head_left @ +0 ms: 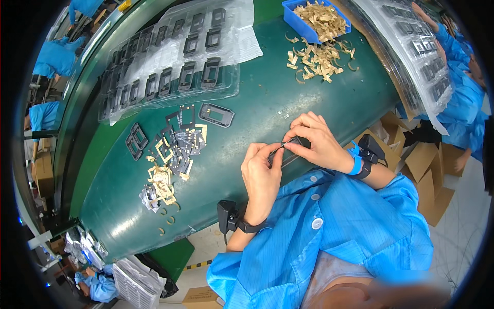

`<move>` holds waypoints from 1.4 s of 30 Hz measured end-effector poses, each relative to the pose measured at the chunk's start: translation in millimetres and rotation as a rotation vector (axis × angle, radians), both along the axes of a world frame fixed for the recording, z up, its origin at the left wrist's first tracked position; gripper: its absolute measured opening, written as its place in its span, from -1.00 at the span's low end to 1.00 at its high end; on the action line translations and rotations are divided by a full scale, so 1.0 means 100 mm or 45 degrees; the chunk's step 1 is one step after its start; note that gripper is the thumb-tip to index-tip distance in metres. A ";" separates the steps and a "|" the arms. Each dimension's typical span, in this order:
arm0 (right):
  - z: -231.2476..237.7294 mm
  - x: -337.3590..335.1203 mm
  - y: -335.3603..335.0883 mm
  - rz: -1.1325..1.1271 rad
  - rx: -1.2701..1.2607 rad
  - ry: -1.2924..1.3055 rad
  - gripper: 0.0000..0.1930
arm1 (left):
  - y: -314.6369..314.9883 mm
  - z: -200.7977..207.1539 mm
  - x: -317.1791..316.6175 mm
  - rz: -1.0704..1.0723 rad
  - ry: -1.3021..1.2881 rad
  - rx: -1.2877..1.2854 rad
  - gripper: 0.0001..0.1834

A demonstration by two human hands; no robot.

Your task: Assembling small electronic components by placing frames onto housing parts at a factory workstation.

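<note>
Both hands meet slightly right of the centre of the frame. The left hand [261, 177] pinches one end of a small dark frame part [291, 157] between thumb and bent fingers. The right hand [318, 141] has its thumb and forefinger on the same part from the other side, its remaining fingers curled above. The fingertips of the two hands are nearly touching. The part lies between the hands, just in front of the blue smock [329, 206], and is partly covered by the fingers; its full outline cannot be told.

The hands are over the near edge of a green work surface [247, 129]. Left of the hands, well apart from them, lies a single black frame [216, 115]. Beside it, left of centre, a loose pile of dark flat pieces [185, 147] spreads out, with tan pieces [162, 180] at its lower side. Two further black frames [136, 140] lie together farther left. At upper left, a clear tray [232, 85] holds rows of similar frames. At upper centre-right, a blue bin [298, 24] is heaped with tan curled strips [327, 23]; more strips lie spilled below it.
</note>
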State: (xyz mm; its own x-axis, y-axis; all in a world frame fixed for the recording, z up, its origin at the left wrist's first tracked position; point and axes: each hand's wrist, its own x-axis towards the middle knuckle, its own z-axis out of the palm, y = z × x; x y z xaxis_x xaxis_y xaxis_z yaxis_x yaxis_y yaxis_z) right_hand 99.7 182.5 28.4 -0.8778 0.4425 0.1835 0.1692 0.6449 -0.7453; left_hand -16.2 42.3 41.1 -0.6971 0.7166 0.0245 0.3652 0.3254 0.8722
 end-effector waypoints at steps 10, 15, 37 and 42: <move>-0.02 -0.01 -0.02 -0.026 -0.001 -0.010 -0.89 | 0.02 0.00 0.03 0.040 0.054 -0.021 -0.88; -0.03 0.00 -0.02 -0.036 -0.009 -0.018 -0.90 | 0.03 0.00 0.04 0.061 0.055 -0.012 -0.88; 0.12 -0.07 -0.04 0.045 0.328 0.033 -0.79 | -0.25 -0.09 0.15 0.122 0.032 0.078 -0.81; 0.12 -0.09 -0.06 0.054 0.331 -0.031 -0.76 | -0.25 -0.10 0.16 0.109 0.060 0.062 -0.80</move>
